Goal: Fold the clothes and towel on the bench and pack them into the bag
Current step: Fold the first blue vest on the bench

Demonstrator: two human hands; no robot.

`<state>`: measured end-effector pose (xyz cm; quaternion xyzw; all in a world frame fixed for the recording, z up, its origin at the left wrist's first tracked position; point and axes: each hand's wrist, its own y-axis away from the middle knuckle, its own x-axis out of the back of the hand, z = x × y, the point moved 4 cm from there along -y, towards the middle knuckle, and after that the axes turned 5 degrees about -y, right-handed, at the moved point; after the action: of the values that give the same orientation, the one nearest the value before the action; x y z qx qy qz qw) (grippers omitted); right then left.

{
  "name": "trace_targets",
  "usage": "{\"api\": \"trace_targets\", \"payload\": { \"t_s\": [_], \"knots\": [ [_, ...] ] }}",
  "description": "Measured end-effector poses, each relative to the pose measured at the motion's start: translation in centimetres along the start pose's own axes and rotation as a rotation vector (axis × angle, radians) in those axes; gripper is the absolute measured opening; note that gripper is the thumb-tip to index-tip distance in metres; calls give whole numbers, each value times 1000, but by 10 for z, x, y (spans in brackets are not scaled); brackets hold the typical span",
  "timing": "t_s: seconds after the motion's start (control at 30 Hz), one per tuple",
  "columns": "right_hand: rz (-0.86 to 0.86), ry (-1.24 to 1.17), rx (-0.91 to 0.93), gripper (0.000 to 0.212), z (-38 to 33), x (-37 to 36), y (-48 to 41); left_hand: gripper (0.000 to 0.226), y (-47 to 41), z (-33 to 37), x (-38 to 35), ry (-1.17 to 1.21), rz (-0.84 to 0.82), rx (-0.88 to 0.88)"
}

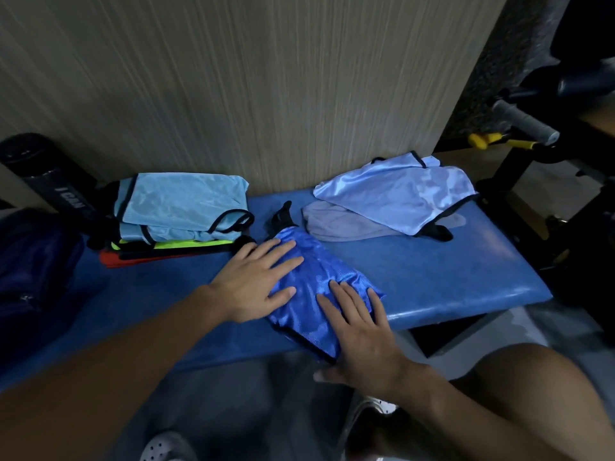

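While left hand [256,281] and right hand [362,334] are lying flat on blue top [312,277], fingers are stretching out straight, gripping nothing. Right thumb sticking out past front edge of bench [432,277]. Blue top sitting folded at that front edge, near middle. Pile [179,214] of folded clothes sitting to left: light blue on top, yellow and red under. Vest [396,191] lying loose at back right, partly covering grey towel [336,224]. Dark bag [33,261] sitting at far left.
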<state>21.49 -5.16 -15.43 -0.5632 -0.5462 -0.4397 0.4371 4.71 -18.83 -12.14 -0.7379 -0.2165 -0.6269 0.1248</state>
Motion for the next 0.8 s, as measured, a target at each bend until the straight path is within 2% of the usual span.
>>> {"api": "trace_targets", "payload": {
  "t_s": [0.1,0.17,0.23,0.3,0.37,0.47,0.5,0.6,0.63,0.73,0.8],
  "knots": [
    [109,-290,-70,115,6,24,-12,57,-16,-1,22,-26,206,-38],
    [95,-413,-125,122,12,34,-18,57,-32,-2,32,-17,257,-92],
    [105,-528,-191,125,18,38,-22,65,-49,-4,36,21,149,-154],
    [198,-601,-298,114,25,41,-25,79,-64,-9,36,12,-35,-204],
    [242,-514,-378,96,30,42,-29,90,-75,-15,35,9,-155,-220],
    [138,-331,-441,95,36,38,-37,100,-86,-21,37,27,-196,-206],
    [110,-331,-455,90,38,38,-40,98,-87,-21,38,26,-197,-199],
    [104,-357,-438,37,39,43,-49,77,-85,-26,40,65,-197,-181],
    [96,-354,-431,30,39,43,-50,68,-83,-29,40,95,-207,-165],
    [136,-431,-418,22,44,44,-54,51,-70,-34,44,199,-241,-96],
    [207,-540,-441,27,48,48,-54,48,-61,-38,46,290,-237,-36]
  ]
}}
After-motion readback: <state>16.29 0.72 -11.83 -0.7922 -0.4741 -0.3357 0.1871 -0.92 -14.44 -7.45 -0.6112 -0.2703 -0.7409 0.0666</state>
